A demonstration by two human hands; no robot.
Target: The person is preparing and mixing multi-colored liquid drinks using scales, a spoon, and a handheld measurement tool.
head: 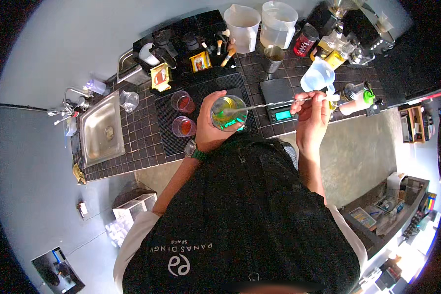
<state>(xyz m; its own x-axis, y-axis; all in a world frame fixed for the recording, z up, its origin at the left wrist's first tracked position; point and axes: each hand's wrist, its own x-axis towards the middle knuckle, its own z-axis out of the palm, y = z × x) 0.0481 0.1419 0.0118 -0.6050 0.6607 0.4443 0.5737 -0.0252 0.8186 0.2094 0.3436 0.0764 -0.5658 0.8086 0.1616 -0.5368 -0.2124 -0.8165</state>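
A clear cup (223, 117) with yellowish liquid is gripped around its side by my left hand (210, 136), over the black bar mat (165, 137). A twisted metal bar spoon (266, 105) is pinched in the fingers of my right hand (313, 123). Its lower end reaches into the cup; its pale end sticks out to the right. Left of my left hand, two clear plastic cups (183, 101) (184, 126) with red contents stand on the mat. Between my hands, a black digital scale (273, 91) has a lit display. Whether the cup touches the mat is unclear.
A steel sink (100, 141) is set into the tiled counter at left. Behind are two large pitchers (241, 29) (278, 27), a metal shaker tin (273, 58) and several bottles (329, 44). A pale blue jug (317, 76) stands just beyond my right hand.
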